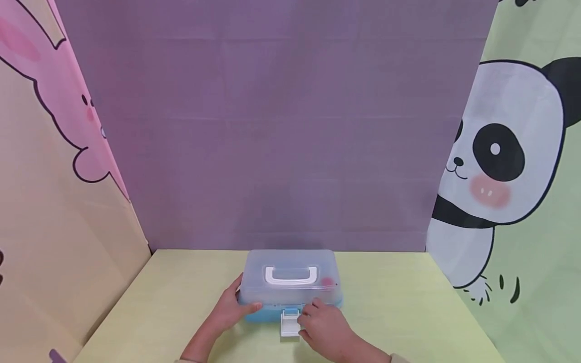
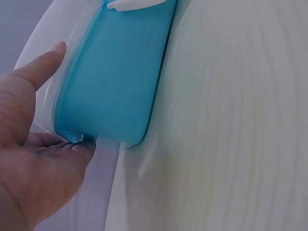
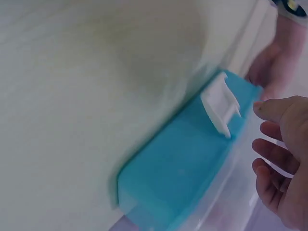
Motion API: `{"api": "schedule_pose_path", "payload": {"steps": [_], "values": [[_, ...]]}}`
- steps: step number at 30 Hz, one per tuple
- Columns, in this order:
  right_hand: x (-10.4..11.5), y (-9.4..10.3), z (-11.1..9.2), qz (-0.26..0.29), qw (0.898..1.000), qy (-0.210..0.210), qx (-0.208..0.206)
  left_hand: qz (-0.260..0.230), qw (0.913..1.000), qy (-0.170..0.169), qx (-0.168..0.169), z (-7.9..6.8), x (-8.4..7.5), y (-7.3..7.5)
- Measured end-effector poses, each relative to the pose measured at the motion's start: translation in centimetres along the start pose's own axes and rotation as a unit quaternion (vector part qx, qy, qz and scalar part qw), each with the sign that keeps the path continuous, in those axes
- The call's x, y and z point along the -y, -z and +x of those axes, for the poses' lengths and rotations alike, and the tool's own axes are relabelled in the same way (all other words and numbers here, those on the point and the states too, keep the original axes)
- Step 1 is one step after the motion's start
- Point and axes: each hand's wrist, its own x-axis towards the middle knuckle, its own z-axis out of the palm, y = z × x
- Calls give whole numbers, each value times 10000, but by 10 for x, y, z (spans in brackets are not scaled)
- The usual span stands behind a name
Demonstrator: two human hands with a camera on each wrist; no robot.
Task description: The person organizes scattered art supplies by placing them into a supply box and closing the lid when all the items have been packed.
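A storage box with a translucent lid (image 1: 258,267) and a blue base (image 1: 265,315) stands on the table. Its white carry handle (image 1: 290,282) lies on top, and the white latch (image 1: 289,325) hangs flipped outward at the front. My left hand (image 1: 229,308) holds the box's left end, thumb along the front and fingers round the side. In the left wrist view the fingertips pass behind the rim. Beside the latch is my right hand (image 1: 328,327), its fingers loosely bent; the right wrist view shows them spread apart, close to the lid's front, with nothing between them.
The pale yellow table (image 1: 399,297) runs to a purple back wall (image 1: 290,126). Side panels carry a pink cartoon animal (image 1: 68,101) on the left and a panda (image 1: 508,151) on the right. A small red spot (image 1: 327,282) shows through the lid.
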Motion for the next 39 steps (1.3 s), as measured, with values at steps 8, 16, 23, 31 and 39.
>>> {"api": "schedule_pose_path", "payload": {"steps": [8, 16, 23, 31, 39], "values": [[19, -29, 7, -482, 9980, 411, 28, -113, 9999, 70, 42, -1, 2, 0], [28, -39, 18, -1072, 9929, 469, 233, -118, 9999, -15, 57, -1, 2, 1], [35, -41, 19, -1317, 9859, 481, 916, -153, 9998, 65, 106, 0, 4, 0], [40, -40, 19, -834, 9845, 79, 1541, -135, 9998, 91, 75, 0, 2, -2], [40, -32, 24, -26, 9840, -779, 1602, -81, 9999, 104, 59, 1, 2, -1]]}}
